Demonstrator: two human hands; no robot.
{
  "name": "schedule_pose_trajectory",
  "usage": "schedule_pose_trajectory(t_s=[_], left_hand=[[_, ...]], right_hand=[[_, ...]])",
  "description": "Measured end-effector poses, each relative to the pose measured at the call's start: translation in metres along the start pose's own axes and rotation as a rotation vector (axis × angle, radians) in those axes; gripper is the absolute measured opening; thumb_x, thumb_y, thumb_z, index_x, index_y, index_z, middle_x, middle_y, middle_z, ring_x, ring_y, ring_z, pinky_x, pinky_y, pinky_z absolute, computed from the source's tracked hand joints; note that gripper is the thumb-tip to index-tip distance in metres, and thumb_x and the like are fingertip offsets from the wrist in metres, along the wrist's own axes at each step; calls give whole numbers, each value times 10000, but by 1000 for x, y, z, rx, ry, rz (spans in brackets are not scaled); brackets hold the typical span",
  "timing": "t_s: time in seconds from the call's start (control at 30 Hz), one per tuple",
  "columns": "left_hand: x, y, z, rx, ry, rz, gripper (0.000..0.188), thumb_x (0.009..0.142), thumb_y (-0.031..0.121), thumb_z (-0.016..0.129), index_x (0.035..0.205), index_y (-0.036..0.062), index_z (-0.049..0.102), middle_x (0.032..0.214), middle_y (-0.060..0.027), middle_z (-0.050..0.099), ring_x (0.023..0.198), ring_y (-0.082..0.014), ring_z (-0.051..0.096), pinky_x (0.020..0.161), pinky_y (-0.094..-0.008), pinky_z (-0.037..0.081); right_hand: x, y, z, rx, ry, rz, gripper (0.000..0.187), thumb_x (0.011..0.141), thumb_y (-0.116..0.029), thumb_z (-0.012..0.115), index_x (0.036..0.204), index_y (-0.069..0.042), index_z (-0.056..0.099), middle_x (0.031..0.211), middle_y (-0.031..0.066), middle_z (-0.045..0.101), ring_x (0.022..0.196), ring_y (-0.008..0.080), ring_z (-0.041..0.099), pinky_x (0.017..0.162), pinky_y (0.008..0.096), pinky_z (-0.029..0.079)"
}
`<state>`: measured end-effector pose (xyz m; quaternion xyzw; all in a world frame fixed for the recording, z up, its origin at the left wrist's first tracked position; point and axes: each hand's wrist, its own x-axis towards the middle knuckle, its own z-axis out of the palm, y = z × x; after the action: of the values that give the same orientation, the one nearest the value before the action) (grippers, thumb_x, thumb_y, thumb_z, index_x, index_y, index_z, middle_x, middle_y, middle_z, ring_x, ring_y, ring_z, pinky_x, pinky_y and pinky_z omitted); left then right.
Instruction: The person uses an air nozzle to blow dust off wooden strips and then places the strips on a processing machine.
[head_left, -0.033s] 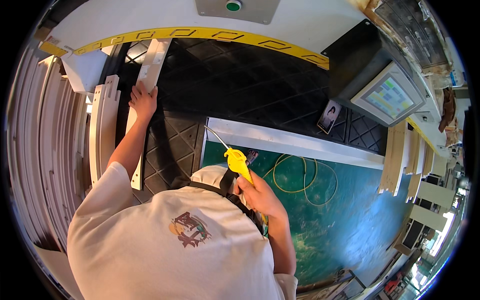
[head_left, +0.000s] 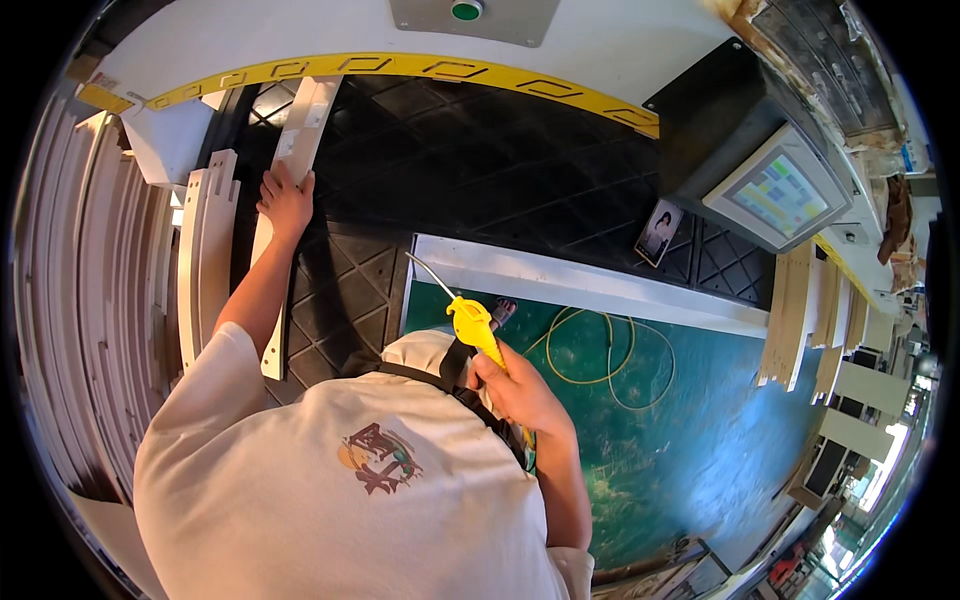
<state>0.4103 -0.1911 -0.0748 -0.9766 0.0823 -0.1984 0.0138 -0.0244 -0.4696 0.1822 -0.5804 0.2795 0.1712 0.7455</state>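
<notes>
My left hand (head_left: 287, 205) is closed across a long pale wooden board (head_left: 307, 118), fingers at one edge and thumb at the other. That board lies on the black ribbed machine bed (head_left: 430, 150) at the left, its far end under the yellow-striped edge of the machine. Held at my waist, a yellow air blow gun (head_left: 472, 322) sits in my right hand (head_left: 525, 392), fingers wrapped round its handle. Its thin metal nozzle points up and left, apart from the board. Left of my left hand stand shorter pale pieces (head_left: 208, 250) with holes in their ends.
A tall stack of pale boards (head_left: 120, 290) fills the left side. At the right are a control screen (head_left: 780, 200), a small photo card (head_left: 660, 232) and more boards (head_left: 785, 320). A coiled yellow hose (head_left: 608, 375) lies on the green floor (head_left: 660, 480).
</notes>
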Motion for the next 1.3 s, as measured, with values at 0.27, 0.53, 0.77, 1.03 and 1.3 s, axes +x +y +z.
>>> schedule_pose_trajectory(t_s=[0.27, 0.53, 0.77, 1.03, 1.3], left_hand=[[-9, -12, -28, -162, -52, -34, 789, 906, 600, 693, 1520, 153, 479, 1500, -221, 516, 1339, -440, 523, 1028, -602, 457], [-117, -71, -98, -235, -28, -72, 842, 845, 500, 807, 1463, 18, 499, 1415, -251, 560, 1303, -443, 531, 1096, -522, 426], [-227, -128, -157, -199, -166, -163, 901, 850, 520, 807, 1515, 21, 461, 1472, -247, 537, 1362, -429, 503, 1132, -523, 404], [-294, -153, -183, -174, -142, -300, 862, 853, 527, 814, 1500, 63, 486, 1489, -176, 531, 1381, -396, 480, 1127, -507, 404], [-289, -155, -178, -176, -106, -210, 812, 848, 460, 833, 1471, 51, 510, 1441, -191, 550, 1332, -407, 506, 1115, -509, 412]], right_hand=[[-5, 10, -5, -66, -51, 47, 349, 1096, -404, 562, 1150, -64, 624, 858, -10, 631, 753, 97, 533, 708, 283, 448], [-5, 25, -5, -382, -205, -70, 380, 1097, -404, 556, 1209, -44, 605, 917, 49, 656, 776, 157, 627, 707, 312, 498], [15, 18, 22, -713, -521, -208, 581, 1061, -532, 508, 1348, -30, 569, 1217, 282, 690, 1106, 453, 670, 930, 494, 514], [16, -14, 47, -813, -695, -138, 537, 1059, -515, 501, 1294, -41, 593, 1215, 264, 695, 1119, 446, 665, 918, 514, 511], [33, 8, 44, -793, -609, -264, 554, 1059, -528, 504, 1292, -34, 596, 1202, 267, 697, 1135, 440, 663, 937, 514, 512]])
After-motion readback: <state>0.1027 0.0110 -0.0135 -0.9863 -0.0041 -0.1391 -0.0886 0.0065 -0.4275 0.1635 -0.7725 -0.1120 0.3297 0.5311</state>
